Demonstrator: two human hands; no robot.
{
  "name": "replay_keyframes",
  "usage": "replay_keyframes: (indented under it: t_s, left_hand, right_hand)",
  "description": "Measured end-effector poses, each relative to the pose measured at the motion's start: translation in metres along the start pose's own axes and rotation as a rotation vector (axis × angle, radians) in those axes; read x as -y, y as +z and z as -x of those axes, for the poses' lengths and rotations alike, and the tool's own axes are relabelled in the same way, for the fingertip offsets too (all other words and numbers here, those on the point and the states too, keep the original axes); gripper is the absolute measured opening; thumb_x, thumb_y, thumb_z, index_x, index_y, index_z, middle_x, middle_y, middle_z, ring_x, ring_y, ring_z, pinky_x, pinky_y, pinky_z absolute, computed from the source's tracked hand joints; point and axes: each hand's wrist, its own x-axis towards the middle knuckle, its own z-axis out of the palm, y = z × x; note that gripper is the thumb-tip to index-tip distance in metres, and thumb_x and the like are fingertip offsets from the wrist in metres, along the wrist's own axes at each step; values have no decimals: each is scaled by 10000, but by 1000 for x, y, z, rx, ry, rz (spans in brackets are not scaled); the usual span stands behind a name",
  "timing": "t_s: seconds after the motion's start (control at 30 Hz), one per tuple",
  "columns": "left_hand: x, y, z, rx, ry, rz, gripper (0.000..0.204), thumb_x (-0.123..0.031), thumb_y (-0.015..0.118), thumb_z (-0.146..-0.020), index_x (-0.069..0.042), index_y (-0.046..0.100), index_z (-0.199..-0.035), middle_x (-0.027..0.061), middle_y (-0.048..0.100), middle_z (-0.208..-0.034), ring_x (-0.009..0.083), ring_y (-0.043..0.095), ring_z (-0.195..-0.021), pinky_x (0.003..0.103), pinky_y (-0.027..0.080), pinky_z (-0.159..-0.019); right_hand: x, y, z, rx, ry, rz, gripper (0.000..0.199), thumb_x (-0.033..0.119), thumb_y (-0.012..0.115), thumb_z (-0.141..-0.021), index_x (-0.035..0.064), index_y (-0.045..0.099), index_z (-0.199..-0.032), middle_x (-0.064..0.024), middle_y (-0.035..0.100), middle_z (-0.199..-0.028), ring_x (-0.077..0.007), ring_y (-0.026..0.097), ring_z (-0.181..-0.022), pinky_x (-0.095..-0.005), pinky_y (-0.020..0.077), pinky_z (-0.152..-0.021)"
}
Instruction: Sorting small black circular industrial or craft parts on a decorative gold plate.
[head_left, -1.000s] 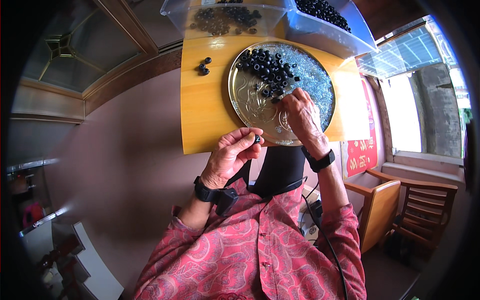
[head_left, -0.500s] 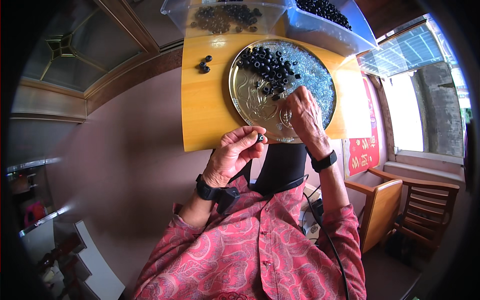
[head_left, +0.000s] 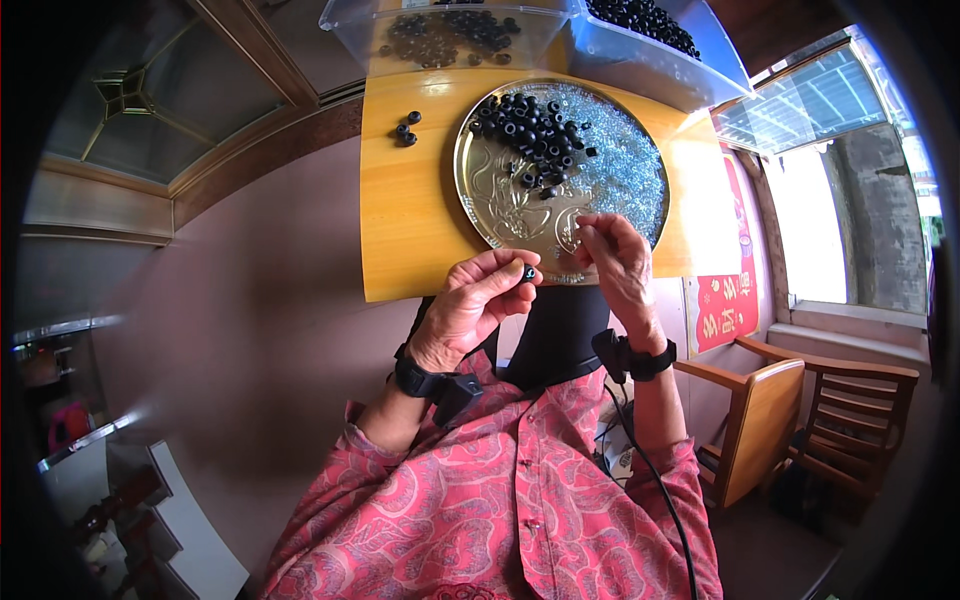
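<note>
Between thumb and index finger, my left hand [head_left: 470,308] pinches a small black bead-like piece [head_left: 529,272] with its hole showing, just off the tray's near edge. My right hand [head_left: 622,268] is over the near right part of the round metal tray [head_left: 490,205], its thumb and fingertips pressed together; whatever they hold is too small to make out. A heap of black hollow bead-like pieces [head_left: 535,130] lies in the tray's upper left part. Tiny clear bluish pieces [head_left: 625,150] cover its right side.
A few black pieces [head_left: 408,129] lie on the yellow wooden table [head_left: 405,225] left of the tray. Beyond it stand a clear plastic bin [head_left: 470,40] and a bluish bin [head_left: 655,65], both holding black pieces. A wooden chair [head_left: 765,430] stands at right, and a cable [head_left: 660,480] hangs by my right arm.
My right hand has drawn back from the clear pieces toward the tray's near edge, closer to my left hand. My left hand has shifted slightly right, still holding the black piece.
</note>
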Motion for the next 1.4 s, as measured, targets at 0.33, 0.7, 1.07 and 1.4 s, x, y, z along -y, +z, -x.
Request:
replay_keyframes:
  t_s: [0.33,0.7,1.07,1.4]
  left_hand:
    - [3,1,-4,6,-24,39,227,-111,561,-972,17,611,-1152,108,653,-970,127,649,-785,229,564,-695]
    - [3,3,-7,-4,-19,84,232,-123,554,-977,17,603,-1156,106,653,-954,127,645,-771,231,558,-680]
    - [4,2,-6,-15,-29,106,223,-130,566,-972,14,608,-1136,105,654,-946,132,628,-759,244,536,-676]
    - [-1,-4,0,-24,28,107,210,-130,578,-965,4,622,-1120,102,657,-940,135,633,-755,248,537,-673]
  right_hand:
    - [-9,1,13,108,121,-398,174,133,597,-962,-10,607,-1061,-30,642,-851,-75,599,-732,-227,507,-670]
    - [-5,12,28,94,40,-420,124,116,646,-930,13,643,-997,-4,634,-830,-68,573,-724,-216,470,-667]
    - [-8,18,26,-13,-57,-96,101,89,659,-894,1,645,-942,-41,619,-816,-110,590,-711,-259,487,-633]
    - [17,27,-14,-118,-465,665,112,114,606,-880,27,662,-920,-156,594,-868,-347,614,-758,-414,494,-680]
